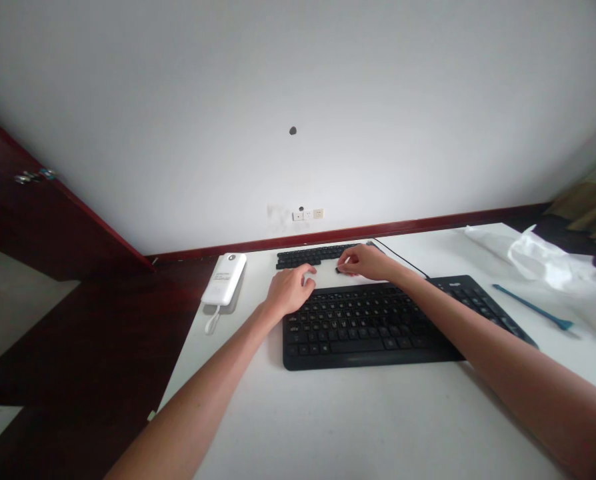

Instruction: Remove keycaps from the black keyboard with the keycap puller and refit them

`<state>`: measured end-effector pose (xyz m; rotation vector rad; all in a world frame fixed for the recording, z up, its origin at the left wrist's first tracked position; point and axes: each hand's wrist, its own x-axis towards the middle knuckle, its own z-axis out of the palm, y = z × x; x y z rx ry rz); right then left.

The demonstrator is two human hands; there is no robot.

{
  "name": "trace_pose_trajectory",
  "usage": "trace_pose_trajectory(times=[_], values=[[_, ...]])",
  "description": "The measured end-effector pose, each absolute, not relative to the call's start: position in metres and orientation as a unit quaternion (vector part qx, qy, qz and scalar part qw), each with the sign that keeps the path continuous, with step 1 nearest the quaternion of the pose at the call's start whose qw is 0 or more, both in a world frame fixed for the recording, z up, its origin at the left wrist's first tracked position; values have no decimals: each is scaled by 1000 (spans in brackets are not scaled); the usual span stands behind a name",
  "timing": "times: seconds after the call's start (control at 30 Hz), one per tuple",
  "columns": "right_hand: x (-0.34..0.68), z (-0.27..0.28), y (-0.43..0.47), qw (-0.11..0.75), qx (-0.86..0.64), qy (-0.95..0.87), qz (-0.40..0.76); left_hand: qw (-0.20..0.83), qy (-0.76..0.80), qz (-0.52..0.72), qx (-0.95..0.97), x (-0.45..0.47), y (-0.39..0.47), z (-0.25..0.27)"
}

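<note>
A black keyboard (358, 345) lies across the white table in front of me. Behind it, rows of small black keycaps (308, 257) are laid out near the table's back edge. My right hand (365, 262) is over the gap between the keyboard and these rows, thumb and fingers closed on a small black keycap (339, 271). At the keyboard's upper left corner is my left hand (292, 290), its thumb and forefinger apart and nothing between them. My right forearm covers part of the keyboard's right side.
A white power bank (225, 279) with a strap lies at the table's left edge. On the right are a blue pry tool (533, 307) and a crumpled white plastic bag (553, 263). A black cable (401, 256) runs behind the keyboard. The wall (203, 167) stands beyond the table.
</note>
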<state>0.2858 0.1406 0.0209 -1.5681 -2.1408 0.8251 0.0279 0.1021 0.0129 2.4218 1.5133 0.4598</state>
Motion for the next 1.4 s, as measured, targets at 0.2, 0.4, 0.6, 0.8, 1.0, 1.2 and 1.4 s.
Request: trace_pose_trajectory(times=[0.2, 0.4, 0.6, 0.8, 1.0, 1.2, 1.4], values=[[295, 34, 138, 108, -571, -779, 235, 131, 518, 165, 829, 27, 102, 12], [284, 34, 131, 115, -565, -782, 237, 131, 520, 171, 826, 27, 102, 10], [274, 28, 129, 152, -552, -793, 207, 129, 522, 165, 827, 27, 102, 10], [272, 27, 128, 184, -554, -788, 197, 123, 523, 163, 828, 28, 102, 11], [273, 22, 131, 201, -546, -786, 209, 123, 527, 160, 826, 28, 102, 12], [275, 19, 132, 211, -540, -784, 223, 137, 508, 165, 834, 27, 103, 12], [275, 16, 133, 219, -520, -794, 225, 142, 470, 139, 860, 25, 104, 13]])
